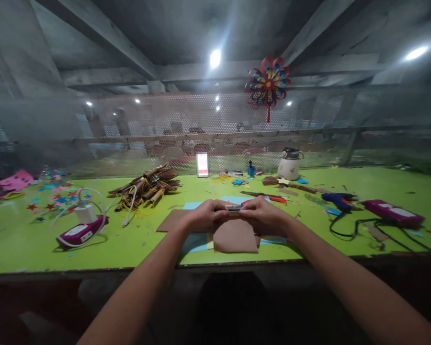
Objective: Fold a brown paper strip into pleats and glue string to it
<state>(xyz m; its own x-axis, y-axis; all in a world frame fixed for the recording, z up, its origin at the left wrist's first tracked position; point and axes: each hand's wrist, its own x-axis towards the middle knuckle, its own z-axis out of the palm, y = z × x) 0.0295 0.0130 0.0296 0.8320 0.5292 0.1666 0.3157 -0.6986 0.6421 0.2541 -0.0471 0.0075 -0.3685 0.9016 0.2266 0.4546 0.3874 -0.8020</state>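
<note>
Both hands meet over a piece of brown paper (235, 237) near the front edge of the green table. My left hand (210, 213) has its fingers closed at the paper's top edge, by one end of a small dark metallic object (233, 208). At the other end, my right hand (260, 213) pinches the same edge, its fingers closed too. The paper's lower part hangs toward me in a curved flap. More brown sheet (172, 220) and light blue paper (196, 242) lie beneath. What the metallic object is cannot be made out.
Brown paper rolls (147, 188) with yellow string lie back left, beside scattered stars (59, 197). A purple power strip (82, 231) stands left, another (393, 213) right, near a blue glue gun (339, 201). Behind are a jug (289, 165) and a red-handled tool (277, 199).
</note>
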